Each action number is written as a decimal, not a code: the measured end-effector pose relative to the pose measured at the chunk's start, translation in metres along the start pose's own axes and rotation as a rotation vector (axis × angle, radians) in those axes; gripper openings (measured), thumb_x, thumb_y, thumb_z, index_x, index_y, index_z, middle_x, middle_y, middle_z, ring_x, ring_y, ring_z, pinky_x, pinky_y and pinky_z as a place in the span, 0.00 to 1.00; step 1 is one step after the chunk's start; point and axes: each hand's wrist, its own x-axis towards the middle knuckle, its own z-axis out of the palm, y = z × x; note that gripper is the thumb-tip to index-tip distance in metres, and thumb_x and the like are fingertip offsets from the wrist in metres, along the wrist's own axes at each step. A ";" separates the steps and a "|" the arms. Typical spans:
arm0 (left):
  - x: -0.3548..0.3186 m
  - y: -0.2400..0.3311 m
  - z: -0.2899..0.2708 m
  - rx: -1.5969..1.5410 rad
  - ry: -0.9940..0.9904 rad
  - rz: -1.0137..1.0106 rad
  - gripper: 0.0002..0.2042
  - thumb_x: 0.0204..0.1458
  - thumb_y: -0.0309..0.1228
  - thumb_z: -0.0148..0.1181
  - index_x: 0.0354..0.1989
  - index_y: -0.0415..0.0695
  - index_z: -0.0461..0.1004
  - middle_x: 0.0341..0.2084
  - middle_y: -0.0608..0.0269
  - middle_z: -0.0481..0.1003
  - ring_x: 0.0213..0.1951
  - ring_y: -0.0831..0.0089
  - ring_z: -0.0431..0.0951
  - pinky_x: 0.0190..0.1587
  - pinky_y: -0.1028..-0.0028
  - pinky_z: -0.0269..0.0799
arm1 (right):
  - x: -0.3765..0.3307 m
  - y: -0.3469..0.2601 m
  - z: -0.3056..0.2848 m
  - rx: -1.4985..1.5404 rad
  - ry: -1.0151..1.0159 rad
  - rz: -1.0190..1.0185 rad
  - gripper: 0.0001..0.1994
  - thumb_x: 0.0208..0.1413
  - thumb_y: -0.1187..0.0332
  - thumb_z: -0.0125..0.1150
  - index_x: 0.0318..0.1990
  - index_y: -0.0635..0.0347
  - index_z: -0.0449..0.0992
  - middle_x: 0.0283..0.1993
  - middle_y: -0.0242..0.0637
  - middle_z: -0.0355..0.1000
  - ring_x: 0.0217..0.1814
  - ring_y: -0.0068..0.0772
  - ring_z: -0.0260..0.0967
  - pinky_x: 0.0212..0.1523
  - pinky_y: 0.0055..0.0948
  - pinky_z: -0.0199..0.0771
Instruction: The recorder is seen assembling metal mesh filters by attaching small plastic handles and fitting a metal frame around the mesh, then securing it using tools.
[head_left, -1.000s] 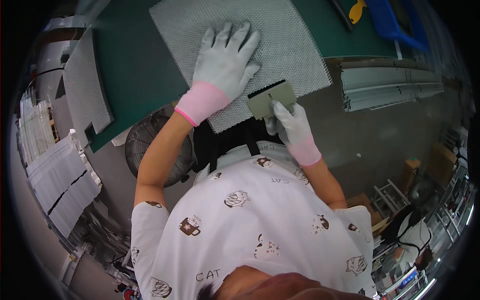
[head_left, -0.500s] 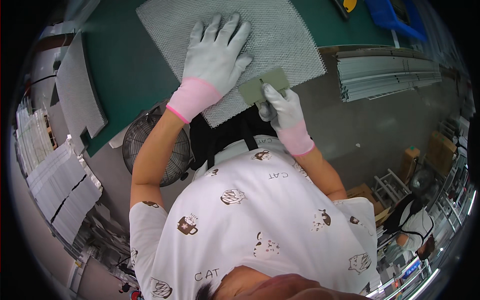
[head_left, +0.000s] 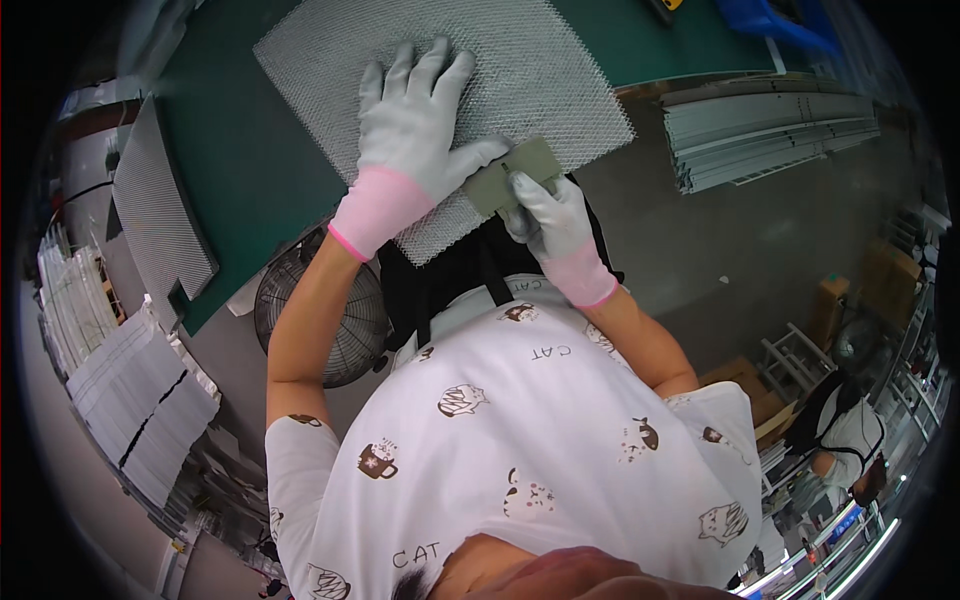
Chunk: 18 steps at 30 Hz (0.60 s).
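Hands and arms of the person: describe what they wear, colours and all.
The left hand and right hand wear matching whitish-grey gloves, with darker grey fingertips on the left, and pink cuffs edged in brighter pink. The forearms are bare below short white sleeves with dark brown prints.

Left hand [head_left: 410, 130] and olive-green tool [head_left: 497, 182] brought closer.
Thumb [head_left: 480, 155], previously apart from the tool, now reaches its upper edge; right hand [head_left: 562, 225] has turned the tool, taking its black strip out of sight.
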 end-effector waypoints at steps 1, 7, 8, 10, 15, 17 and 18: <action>0.001 0.001 -0.001 -0.024 -0.005 -0.023 0.41 0.43 0.57 0.62 0.62 0.44 0.61 0.62 0.50 0.61 0.65 0.48 0.56 0.67 0.47 0.43 | 0.000 0.001 -0.001 0.002 -0.005 0.001 0.11 0.60 0.61 0.57 0.34 0.60 0.72 0.23 0.26 0.65 0.20 0.14 0.57 0.20 0.17 0.56; 0.004 0.006 0.006 -0.018 -0.007 0.000 0.43 0.40 0.58 0.63 0.62 0.43 0.61 0.62 0.50 0.60 0.65 0.48 0.55 0.67 0.47 0.42 | 0.002 0.006 0.002 0.224 0.027 -0.013 0.10 0.60 0.61 0.57 0.35 0.59 0.71 0.24 0.26 0.66 0.19 0.14 0.56 0.20 0.16 0.55; 0.007 0.006 0.006 -0.019 -0.011 0.001 0.44 0.40 0.58 0.63 0.63 0.43 0.60 0.62 0.49 0.60 0.65 0.48 0.54 0.67 0.47 0.41 | 0.005 0.005 0.002 0.238 -0.020 -0.031 0.10 0.60 0.61 0.57 0.36 0.58 0.71 0.24 0.26 0.65 0.19 0.14 0.56 0.20 0.16 0.55; 0.016 0.000 0.002 0.013 -0.075 0.007 0.44 0.41 0.58 0.63 0.63 0.43 0.58 0.63 0.49 0.59 0.66 0.48 0.54 0.67 0.46 0.41 | 0.004 -0.001 0.008 0.266 -0.063 -0.031 0.10 0.61 0.65 0.55 0.43 0.61 0.69 0.29 0.27 0.66 0.23 0.14 0.56 0.25 0.18 0.60; 0.057 -0.084 -0.014 0.084 -0.138 0.016 0.35 0.48 0.49 0.59 0.65 0.52 0.59 0.67 0.60 0.56 0.69 0.55 0.51 0.67 0.48 0.44 | 0.035 -0.056 0.031 0.024 -0.517 -0.146 0.22 0.61 0.63 0.56 0.56 0.71 0.64 0.45 0.40 0.72 0.46 0.30 0.71 0.47 0.27 0.72; 0.066 -0.113 -0.005 0.213 -0.071 0.020 0.32 0.48 0.48 0.59 0.64 0.54 0.62 0.66 0.64 0.58 0.68 0.56 0.53 0.66 0.49 0.47 | 0.040 -0.100 -0.008 -0.842 -0.427 -0.193 0.17 0.57 0.62 0.59 0.47 0.66 0.75 0.39 0.39 0.76 0.42 0.27 0.74 0.45 0.26 0.73; 0.068 -0.117 0.000 0.202 -0.043 -0.026 0.31 0.49 0.47 0.59 0.63 0.53 0.63 0.65 0.63 0.60 0.67 0.56 0.55 0.65 0.49 0.47 | 0.048 -0.104 -0.042 -1.196 -0.302 -0.412 0.13 0.54 0.64 0.59 0.42 0.63 0.77 0.34 0.43 0.76 0.38 0.35 0.75 0.41 0.31 0.75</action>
